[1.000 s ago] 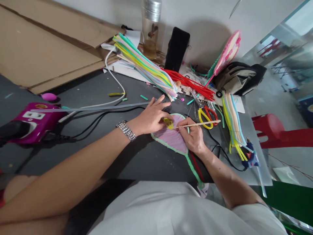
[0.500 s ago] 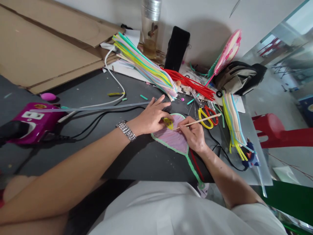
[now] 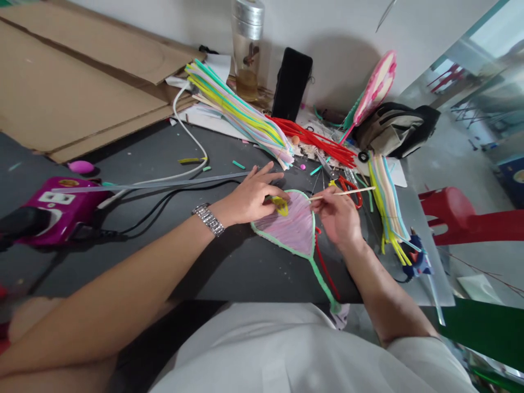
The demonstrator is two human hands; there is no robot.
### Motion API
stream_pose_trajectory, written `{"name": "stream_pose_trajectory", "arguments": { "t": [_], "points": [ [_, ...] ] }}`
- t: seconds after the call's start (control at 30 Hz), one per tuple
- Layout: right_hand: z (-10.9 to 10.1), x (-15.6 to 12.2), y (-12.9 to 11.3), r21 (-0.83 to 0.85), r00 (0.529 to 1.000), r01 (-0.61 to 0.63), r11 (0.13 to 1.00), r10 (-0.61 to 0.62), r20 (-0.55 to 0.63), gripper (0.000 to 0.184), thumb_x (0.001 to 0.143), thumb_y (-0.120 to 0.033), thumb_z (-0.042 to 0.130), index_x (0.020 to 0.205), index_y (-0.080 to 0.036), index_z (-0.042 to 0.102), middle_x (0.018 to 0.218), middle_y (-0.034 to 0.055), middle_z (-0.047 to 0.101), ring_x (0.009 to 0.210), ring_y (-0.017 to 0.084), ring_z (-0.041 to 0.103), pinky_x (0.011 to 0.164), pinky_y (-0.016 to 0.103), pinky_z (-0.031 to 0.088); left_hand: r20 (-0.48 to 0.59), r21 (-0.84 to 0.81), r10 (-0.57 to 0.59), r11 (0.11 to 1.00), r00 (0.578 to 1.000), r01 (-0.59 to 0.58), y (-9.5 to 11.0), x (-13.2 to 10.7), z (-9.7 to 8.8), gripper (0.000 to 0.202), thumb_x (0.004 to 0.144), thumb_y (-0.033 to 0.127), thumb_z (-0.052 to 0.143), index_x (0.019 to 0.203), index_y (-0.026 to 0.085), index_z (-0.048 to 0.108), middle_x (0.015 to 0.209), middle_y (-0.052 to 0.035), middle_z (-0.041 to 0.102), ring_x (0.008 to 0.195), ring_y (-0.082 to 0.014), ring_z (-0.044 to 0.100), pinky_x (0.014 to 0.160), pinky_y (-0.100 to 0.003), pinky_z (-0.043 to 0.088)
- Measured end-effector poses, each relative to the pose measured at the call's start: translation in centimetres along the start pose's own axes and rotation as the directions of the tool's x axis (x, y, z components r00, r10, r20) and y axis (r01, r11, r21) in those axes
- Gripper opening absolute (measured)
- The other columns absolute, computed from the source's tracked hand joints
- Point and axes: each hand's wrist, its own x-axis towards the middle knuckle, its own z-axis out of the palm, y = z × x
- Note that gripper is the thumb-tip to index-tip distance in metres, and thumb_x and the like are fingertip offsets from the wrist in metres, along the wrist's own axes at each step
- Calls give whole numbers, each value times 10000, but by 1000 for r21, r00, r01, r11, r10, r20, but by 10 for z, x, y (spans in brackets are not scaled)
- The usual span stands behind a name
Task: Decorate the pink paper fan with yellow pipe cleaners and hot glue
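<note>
A fan-shaped paddle (image 3: pixel 292 232) of lilac pipe cleaners, edged and handled in mint green, lies on the dark table. My left hand (image 3: pixel 256 197) rests at its upper left. Thumb and forefinger hold a yellow pipe-cleaner shape (image 3: pixel 280 205) against the lilac face, while the other fingers are stretched out. In my right hand (image 3: pixel 339 215) a thin wooden stick (image 3: pixel 360 190) is pinched, one end by the paddle's right rim and the other pointing right. A red pipe cleaner (image 3: pixel 327 271) lies beside the green handle.
Bundled pipe cleaners (image 3: pixel 241 112), red pipe cleaners (image 3: pixel 315 139) and a phone (image 3: pixel 292 82) are at the back. Scissors (image 3: pixel 355 192) and a glue gun (image 3: pixel 418 259) lie right. A magenta power strip (image 3: pixel 73 210) with cords is left. A glass bottle (image 3: pixel 246 60) stands by the wall.
My right hand has drawn the stick back to the right, from the yellow shape to the paddle's rim. My left hand stays on the yellow shape. The view has shifted slightly.
</note>
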Motion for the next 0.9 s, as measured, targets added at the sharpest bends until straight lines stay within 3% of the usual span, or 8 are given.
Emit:
{"name": "stream_pose_trajectory", "arguments": {
  "t": [0.1, 0.2, 0.27, 0.33, 0.5, 0.6, 0.73, 0.9],
  "points": [
    [-23, 8, -22, 118, 998, -53, 992, 58, -38, 256, 765, -412, 696, 687, -246, 518, 621, 1, 605, 570, 158, 542, 618, 336, 542, -68, -81, -10, 997, 998, 5, 1, -2, -7, 328, 909, 195, 649, 1212, 259, 757, 1555, -102, 557, 1571, -368, 301, 1248, -708, 181],
    [-47, -1, -46, 145, 998, -1, 989, 10, -58, 232, 761, -359, 736, 685, -245, 548, 651, 4, 643, 602, 159, 572, 618, 319, 538, -202, -171, -59, 985, 978, 24, 4, -4, -16, 317, 931, 219, 603, 1213, 228, 747, 1466, -106, 643, 1487, -298, 469, 1232, -572, 348],
    [-63, -16, -59, 101, 996, 55, 993, -47, -76, 170, 759, -317, 767, 719, -239, 622, 722, 19, 713, 652, 165, 629, 636, 306, 546, -252, -237, -131, 969, 959, 69, 8, -5, -24, 280, 930, 260, 602, 1150, 207, 767, 1331, -106, 732, 1320, -274, 630, 1104, -459, 505],
    [-80, -33, -67, 22, 993, 82, 996, -80, -87, 140, 771, -313, 793, 763, -233, 679, 786, 38, 760, 669, 169, 664, 642, 301, 555, -252, -285, -199, 951, 947, 124, 13, -5, -32, 252, 921, 311, 614, 1058, 190, 787, 1149, -97, 800, 1080, -248, 736, 942, -376, 574],
    [-117, -65, -63, -120, 979, 66, 991, -88, -186, 258, 730, -406, 877, 804, -220, 713, 807, 43, 781, 638, 148, 672, 609, 264, 554, -214, -318, -278, 926, 936, 202, 32, -20, -44, 252, 876, 407, 653, 866, 185, 772, 861, -57, 803, 748, -187, 708, 715, -283, 536],
    [-127, -73, -50, -247, 989, -29, 969, -7, -145, 375, 719, -532, 872, 737, -197, 703, 741, 63, 764, 600, 154, 667, 564, 267, 548, -194, -283, -336, 919, 922, 275, 46, -43, -39, 285, 868, 449, 644, 771, 194, 725, 730, -27, 752, 638, -167, 636, 613, -264, 475],
    [-122, -80, -31, -346, 995, -103, 933, 92, -48, 407, 706, -527, 871, 757, -186, 654, 659, 51, 740, 501, 131, 619, 469, 237, 484, -212, -203, -362, 925, 908, 321, 62, -73, -20, 298, 891, 475, 601, 811, 214, 720, 811, -38, 758, 729, -196, 666, 666, -287, 497],
    [-112, -80, -14, -383, 991, -123, 915, 96, -88, 379, 687, -462, 848, 848, -189, 640, 563, -14, 675, 435, 112, 567, 416, 206, 404, -276, -251, -371, 918, 887, 306, 72, -92, 6, 251, 867, 473, 644, 896, 243, 741, 1114, -85, 748, 1051, -262, 693, 878, -365, 574]
  ]
}}
